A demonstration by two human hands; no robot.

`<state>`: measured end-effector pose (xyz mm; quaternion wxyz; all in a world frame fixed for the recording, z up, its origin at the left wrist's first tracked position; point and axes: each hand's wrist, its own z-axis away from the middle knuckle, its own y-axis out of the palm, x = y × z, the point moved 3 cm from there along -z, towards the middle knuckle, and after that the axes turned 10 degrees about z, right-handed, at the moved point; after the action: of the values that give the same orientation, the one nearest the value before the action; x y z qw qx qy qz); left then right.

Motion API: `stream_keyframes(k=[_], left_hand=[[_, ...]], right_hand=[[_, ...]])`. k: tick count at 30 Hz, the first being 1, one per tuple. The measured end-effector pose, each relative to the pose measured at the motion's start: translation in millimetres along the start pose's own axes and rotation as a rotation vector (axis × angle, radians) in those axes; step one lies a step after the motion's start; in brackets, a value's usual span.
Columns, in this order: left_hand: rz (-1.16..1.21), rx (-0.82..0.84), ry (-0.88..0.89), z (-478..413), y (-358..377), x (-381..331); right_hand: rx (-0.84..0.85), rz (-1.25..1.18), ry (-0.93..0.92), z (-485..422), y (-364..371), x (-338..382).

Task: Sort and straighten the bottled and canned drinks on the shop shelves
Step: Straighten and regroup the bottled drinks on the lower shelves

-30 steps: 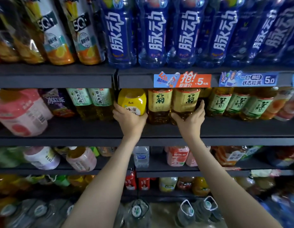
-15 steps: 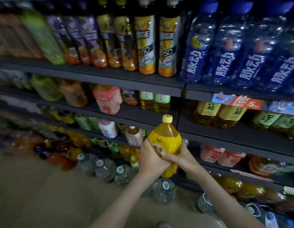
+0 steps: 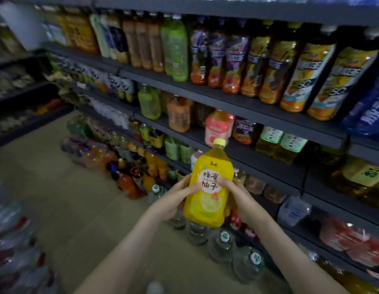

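While our left hand (image 3: 175, 199) and right hand (image 3: 237, 195) both clasp the yellow bottle (image 3: 208, 200), we are mid-sort | next: seek where it belongs

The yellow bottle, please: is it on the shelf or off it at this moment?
Off it. The yellow bottle is held in front of the shelves, cap up, the left hand and right hand gripping its sides.
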<state>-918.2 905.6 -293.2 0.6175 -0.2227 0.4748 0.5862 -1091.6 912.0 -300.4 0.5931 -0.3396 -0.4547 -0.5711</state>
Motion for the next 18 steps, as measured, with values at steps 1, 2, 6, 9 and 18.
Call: stream_keyframes(k=[1,2,6,9,18], left_hand=[[0.009,-0.003,0.003,-1.2,-21.6,-6.6],[0.018,-0.015,0.002,-2.4,-44.7,-12.7],[0.028,-0.071,0.035,-9.2,-140.4,-46.2],[0.038,-0.104,0.043,-12.9,-208.0,-64.2],[0.005,-0.132,-0.013,-38.3,-345.8,-100.5]], right_hand=[[0.028,0.005,0.013,-13.8,18.0,1.6],[0.046,0.007,0.035,-27.5,37.4,3.7],[0.108,0.015,0.054,-91.6,124.5,9.6],[0.167,0.034,0.066,-129.5,185.3,14.2],[0.285,0.149,0.113,-227.0,300.8,22.1]])
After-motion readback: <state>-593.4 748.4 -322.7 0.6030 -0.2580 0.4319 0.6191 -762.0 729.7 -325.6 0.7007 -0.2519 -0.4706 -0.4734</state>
